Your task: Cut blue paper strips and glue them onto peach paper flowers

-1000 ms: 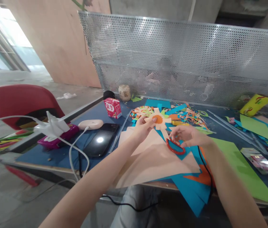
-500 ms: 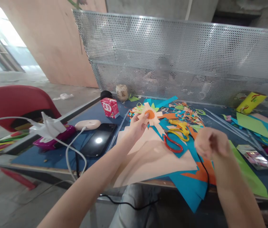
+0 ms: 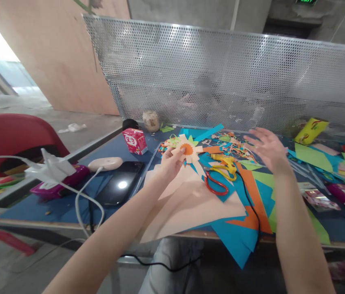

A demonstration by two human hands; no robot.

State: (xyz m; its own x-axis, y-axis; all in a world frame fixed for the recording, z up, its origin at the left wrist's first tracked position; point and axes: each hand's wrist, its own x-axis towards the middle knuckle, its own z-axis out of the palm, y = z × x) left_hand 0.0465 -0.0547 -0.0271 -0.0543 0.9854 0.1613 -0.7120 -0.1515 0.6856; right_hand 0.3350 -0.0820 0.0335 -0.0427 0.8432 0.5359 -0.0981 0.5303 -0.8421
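Pinched between the thumb and fingers of my left hand (image 3: 172, 163) is a paper flower (image 3: 187, 150), with pale peach strips for petals and an orange scalloped centre. It is held above the middle of the desk, over cut paper. My right hand (image 3: 266, 147) is raised over the right part of the desk, fingers spread, holding nothing. Between the hands lie red-handled scissors (image 3: 217, 185) and a yellow-handled tool (image 3: 229, 166), probably a glue gun, with a black cord. Beneath them are a large peach paper sheet (image 3: 187, 204) and blue paper (image 3: 236, 241).
A phone (image 3: 120, 183), a pink box (image 3: 135, 141) and a white power strip with cables (image 3: 51, 171) occupy the left. Paper scraps (image 3: 233, 145) lie at the back. A perforated metal screen (image 3: 191, 61) stands behind the desk. A yellow packet (image 3: 311, 130) sits at right.
My right hand has moved up and away over the desk, and its curled fingers have spread. My left hand still holds the paper flower. The view has shifted slightly right.
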